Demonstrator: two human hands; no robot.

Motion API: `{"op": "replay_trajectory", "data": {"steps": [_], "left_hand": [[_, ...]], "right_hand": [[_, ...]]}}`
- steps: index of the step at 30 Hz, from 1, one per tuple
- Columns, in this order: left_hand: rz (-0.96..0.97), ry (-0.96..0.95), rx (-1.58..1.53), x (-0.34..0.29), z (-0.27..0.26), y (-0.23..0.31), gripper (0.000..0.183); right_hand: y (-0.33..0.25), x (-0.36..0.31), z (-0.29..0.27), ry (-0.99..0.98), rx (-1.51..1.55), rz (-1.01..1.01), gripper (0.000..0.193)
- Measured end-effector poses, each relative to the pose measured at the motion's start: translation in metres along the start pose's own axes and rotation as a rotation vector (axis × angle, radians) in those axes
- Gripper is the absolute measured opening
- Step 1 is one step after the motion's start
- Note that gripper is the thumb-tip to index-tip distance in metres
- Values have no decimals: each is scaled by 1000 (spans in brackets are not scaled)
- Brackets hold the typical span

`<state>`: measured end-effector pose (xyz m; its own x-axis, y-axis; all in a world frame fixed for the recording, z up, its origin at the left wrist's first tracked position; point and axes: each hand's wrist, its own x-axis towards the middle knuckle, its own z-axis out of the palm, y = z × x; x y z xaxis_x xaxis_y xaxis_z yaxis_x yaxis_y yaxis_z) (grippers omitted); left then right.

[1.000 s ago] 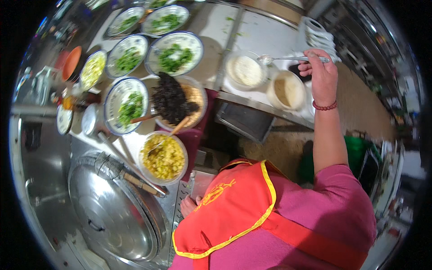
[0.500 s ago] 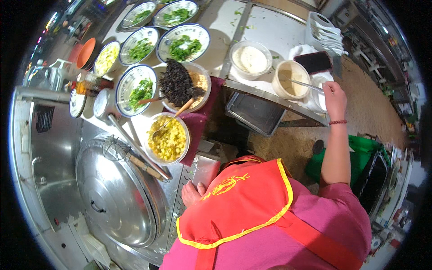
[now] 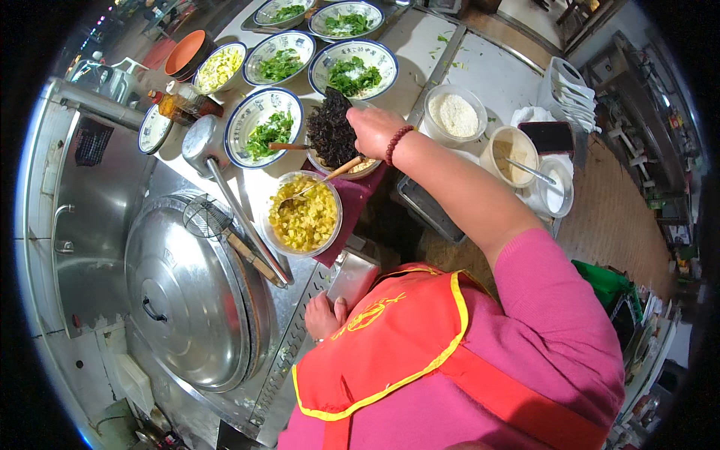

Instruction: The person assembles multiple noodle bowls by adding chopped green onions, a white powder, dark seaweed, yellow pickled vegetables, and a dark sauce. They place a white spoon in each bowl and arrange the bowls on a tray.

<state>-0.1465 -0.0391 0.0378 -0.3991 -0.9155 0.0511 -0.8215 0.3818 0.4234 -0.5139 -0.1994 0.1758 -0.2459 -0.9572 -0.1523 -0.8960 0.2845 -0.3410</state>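
Note:
My right hand (image 3: pixel 379 135) reaches over to a pile of dark dried seaweed (image 3: pixel 330 131), its fingers closed on the near edge of the pile. The seaweed sits over a tub of pale crumbs (image 3: pixel 361 169). My left hand (image 3: pixel 322 315) lies on the metal counter edge by my apron, fingers stretched out and holding nothing. Between the hands stands a tub of chopped yellow pickles (image 3: pixel 304 217) with a wooden-handled spoon (image 3: pixel 330 174) in it. Several patterned bowls with chopped greens stand beyond, the closest one (image 3: pixel 296 112) left of the seaweed.
At the right stand a tub of white powder (image 3: pixel 455 114), a beige tub (image 3: pixel 510 154) with a metal spoon, a small white-filled tub (image 3: pixel 555 196) and a dark phone (image 3: pixel 547 137). A large lidded steel pot (image 3: pixel 184 300) fills the left, with a wire strainer (image 3: pixel 206 216) beside it.
My right hand has let go of the spoon in the beige tub and moved left to the seaweed. That spoon now leans across the small white-filled tub. My left hand stays on the metal edge.

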Motion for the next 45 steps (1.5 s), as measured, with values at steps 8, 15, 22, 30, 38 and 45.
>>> {"op": "replay_trajectory", "data": {"steps": [8, 15, 22, 30, 38, 45], "left_hand": [[85, 147, -280, 34, -70, 19, 28], [377, 203, -255, 195, -118, 86, 34], [360, 102, 37, 307, -90, 147, 65], [341, -49, -424, 357, -94, 164, 41], [495, 2, -381, 376, -102, 170, 18], [303, 153, -572, 372, -96, 173, 17]], "right_hand": [[4, 3, 5, 37, 51, -66, 25], [8, 45, -7, 115, 359, 42, 58], [10, 64, -19, 172, 517, 35, 19], [15, 54, -61, 36, 871, -208, 24], [3, 61, -79, 263, 594, -428, 13], [6, 78, -72, 125, 1491, -6, 13]]}}
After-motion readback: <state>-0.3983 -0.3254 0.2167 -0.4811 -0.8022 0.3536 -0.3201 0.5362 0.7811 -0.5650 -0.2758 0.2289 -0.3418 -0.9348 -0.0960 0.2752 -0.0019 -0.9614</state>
